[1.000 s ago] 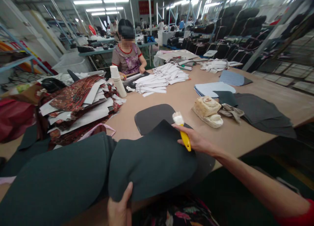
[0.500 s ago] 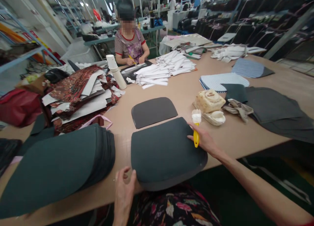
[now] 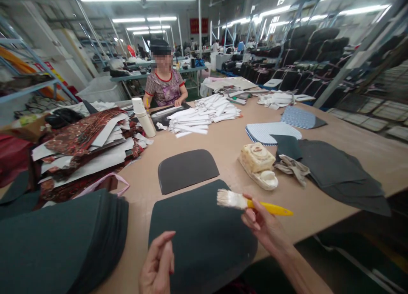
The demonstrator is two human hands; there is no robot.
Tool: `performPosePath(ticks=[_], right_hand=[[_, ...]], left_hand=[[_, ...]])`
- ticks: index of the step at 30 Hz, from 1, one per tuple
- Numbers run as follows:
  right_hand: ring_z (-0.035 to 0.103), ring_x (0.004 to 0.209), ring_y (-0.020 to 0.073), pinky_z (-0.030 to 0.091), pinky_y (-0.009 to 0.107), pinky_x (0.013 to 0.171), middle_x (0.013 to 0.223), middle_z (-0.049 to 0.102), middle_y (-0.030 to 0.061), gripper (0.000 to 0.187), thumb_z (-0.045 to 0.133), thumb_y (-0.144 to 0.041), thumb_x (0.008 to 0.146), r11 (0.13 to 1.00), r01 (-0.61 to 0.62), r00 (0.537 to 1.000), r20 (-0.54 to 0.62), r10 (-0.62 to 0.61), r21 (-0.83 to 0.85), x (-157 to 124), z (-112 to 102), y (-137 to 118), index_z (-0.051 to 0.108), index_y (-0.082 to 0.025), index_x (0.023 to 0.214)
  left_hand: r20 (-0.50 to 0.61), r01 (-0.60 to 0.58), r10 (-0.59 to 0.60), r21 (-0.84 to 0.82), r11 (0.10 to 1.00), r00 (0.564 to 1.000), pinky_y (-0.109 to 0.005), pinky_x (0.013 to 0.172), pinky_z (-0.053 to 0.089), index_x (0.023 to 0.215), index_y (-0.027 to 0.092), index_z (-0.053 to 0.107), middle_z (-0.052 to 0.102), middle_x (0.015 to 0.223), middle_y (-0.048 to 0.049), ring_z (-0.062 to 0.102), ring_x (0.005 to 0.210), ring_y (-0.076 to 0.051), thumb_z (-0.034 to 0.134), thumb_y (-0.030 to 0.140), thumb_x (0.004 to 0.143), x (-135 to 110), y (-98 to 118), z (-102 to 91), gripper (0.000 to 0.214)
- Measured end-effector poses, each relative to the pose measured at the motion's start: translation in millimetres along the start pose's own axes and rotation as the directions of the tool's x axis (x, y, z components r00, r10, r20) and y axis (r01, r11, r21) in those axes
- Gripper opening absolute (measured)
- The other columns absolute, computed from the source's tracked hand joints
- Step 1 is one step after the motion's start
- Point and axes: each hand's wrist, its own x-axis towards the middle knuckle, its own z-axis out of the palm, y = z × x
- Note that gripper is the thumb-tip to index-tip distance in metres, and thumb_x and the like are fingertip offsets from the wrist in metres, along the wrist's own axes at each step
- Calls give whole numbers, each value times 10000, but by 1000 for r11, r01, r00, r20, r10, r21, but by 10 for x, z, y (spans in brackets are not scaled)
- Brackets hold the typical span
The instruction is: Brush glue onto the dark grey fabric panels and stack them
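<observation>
My right hand (image 3: 263, 224) grips a yellow-handled brush (image 3: 251, 204), held level with its white bristles pointing left over a dark green felt piece (image 3: 200, 238) that lies flat at the table's near edge. My left hand (image 3: 157, 264) hovers just left of that piece, fingers loosely curled, holding nothing I can see. A smaller dark grey piece (image 3: 187, 169) lies just beyond it. To the left is a thick stack of dark green pieces (image 3: 60, 243).
A beige glue tub (image 3: 257, 157) sits on a tray beside a rag (image 3: 291, 166). Dark fabric sheets (image 3: 338, 175) and striped pieces (image 3: 270, 131) lie right. Patterned fabric (image 3: 83, 145) is piled left. A person (image 3: 165, 85) works at the far end by white strips (image 3: 200, 115).
The green piece was lowered from my hands flat onto the table. My left hand let go and drew back. My right hand lifted the brush and turned it level.
</observation>
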Motion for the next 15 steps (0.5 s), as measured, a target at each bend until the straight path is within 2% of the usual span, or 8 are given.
performPosePath(ticks=[2, 4, 8, 12, 15], right_hand=[[215, 350, 9, 226, 153, 400, 402, 380, -103, 318, 692, -412, 754, 994, -59, 998, 25, 57, 90, -50, 1, 60, 669, -171, 959], [165, 341, 9, 206, 151, 379, 364, 334, -112, 313, 697, -411, 748, 982, -112, 994, 33, 108, 153, -105, 35, 65, 686, -162, 937], [88, 344, 3, 204, 140, 356, 351, 255, -132, 288, 735, -400, 709, 951, -178, 984, 13, 180, 252, -180, 143, 22, 707, -160, 865], [45, 361, -6, 233, 124, 356, 388, 197, -142, 334, 727, -465, 710, 939, -207, 976, -6, 218, 275, -224, 194, 27, 710, -156, 836], [50, 353, -4, 280, 136, 365, 412, 197, -137, 342, 704, -503, 719, 970, -191, 981, 6, 193, 152, -242, 151, 18, 704, -191, 859]], left_hand=[[92, 80, -79, -3, 997, 993, -191, 425, 212, 994, 184, 624, 255, 505, 88, 247, 443, -62, 631, 611, 682, -21, 80, 160, 529], [186, 102, -103, 16, 995, 977, -188, 432, 212, 1088, 182, 583, 229, 534, 91, 235, 455, -64, 613, 609, 702, -23, 149, 274, 577], [272, -23, 26, -14, 1000, 962, -199, 546, 368, 1229, 196, 467, 385, 601, 67, 387, 535, -89, 601, 535, 752, -11, 199, 432, 601], [287, -77, 95, -73, 994, 953, -223, 650, 436, 1134, 191, 524, 535, 712, 6, 507, 645, -120, 615, 492, 747, -9, 179, 478, 498], [299, -66, 68, -14, 998, 952, -242, 667, 451, 978, 191, 599, 579, 733, -18, 544, 688, -147, 635, 488, 719, -47, 234, 433, 397]])
